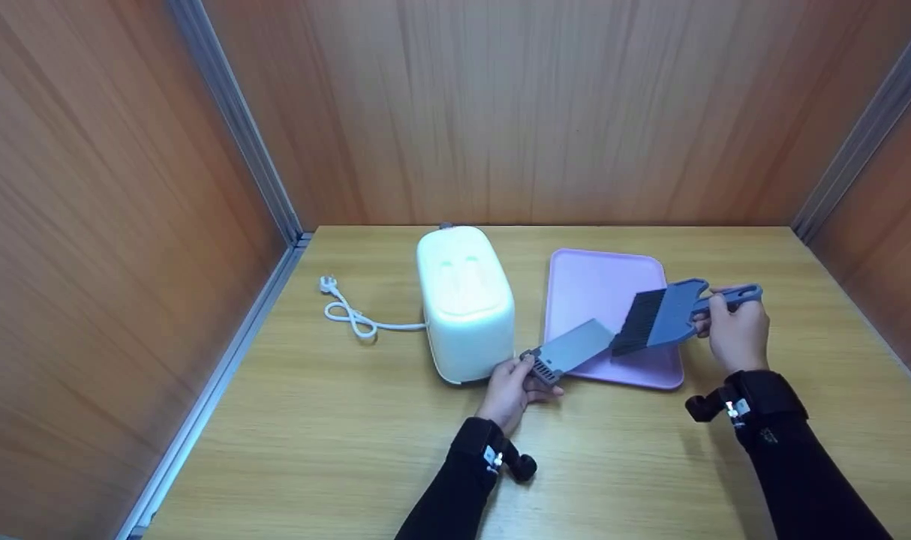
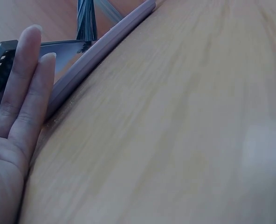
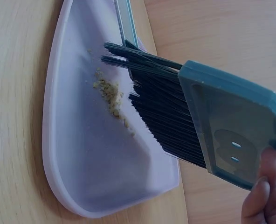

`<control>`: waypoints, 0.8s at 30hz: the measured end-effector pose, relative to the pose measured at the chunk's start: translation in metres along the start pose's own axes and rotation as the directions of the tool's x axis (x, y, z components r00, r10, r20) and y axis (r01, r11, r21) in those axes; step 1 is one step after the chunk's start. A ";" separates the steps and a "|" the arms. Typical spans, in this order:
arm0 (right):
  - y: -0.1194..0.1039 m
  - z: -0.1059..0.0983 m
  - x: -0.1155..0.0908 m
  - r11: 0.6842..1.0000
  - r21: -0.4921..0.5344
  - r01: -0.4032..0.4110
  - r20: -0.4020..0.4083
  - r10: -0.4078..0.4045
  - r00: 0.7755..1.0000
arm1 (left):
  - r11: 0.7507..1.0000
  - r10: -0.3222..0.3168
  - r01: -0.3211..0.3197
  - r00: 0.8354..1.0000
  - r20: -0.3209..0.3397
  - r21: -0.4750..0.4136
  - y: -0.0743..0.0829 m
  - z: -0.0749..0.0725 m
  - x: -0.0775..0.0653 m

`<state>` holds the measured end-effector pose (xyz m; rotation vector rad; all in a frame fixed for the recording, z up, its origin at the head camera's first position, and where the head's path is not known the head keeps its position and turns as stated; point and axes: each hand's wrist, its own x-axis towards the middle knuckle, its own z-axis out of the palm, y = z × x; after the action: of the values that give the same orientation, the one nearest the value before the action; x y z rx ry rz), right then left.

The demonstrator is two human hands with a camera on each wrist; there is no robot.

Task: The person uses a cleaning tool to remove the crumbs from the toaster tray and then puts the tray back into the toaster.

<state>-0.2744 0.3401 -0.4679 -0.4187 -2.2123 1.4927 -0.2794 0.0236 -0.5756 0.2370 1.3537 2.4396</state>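
Note:
My left hand pinches the dark slotted end of a flat grey crumb tray, which slants up over the near edge of a purple tray. Two of its fingers stretch out straight beneath. In my right hand is the handle of a blue hand brush with black bristles. The bristle tips meet the far end of the crumb tray in the head view. Yellowish crumbs lie in a small heap on the purple tray, beside the bristles in the right wrist view.
Left of the purple tray stands a white toaster, close by my left hand. Its white cord and plug lie looped on the wooden table. Wood-grain panels enclose the table at the back and sides.

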 end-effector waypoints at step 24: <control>-0.014 -0.016 0.005 0.976 0.213 -0.047 -0.085 0.066 0.994 | 1.000 -0.001 0.001 1.000 -0.012 0.001 0.000 0.000 0.000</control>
<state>-0.2706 0.3496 -0.4488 -0.4741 -1.9614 1.6831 -0.2793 0.0237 -0.5756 0.2218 1.3596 2.4433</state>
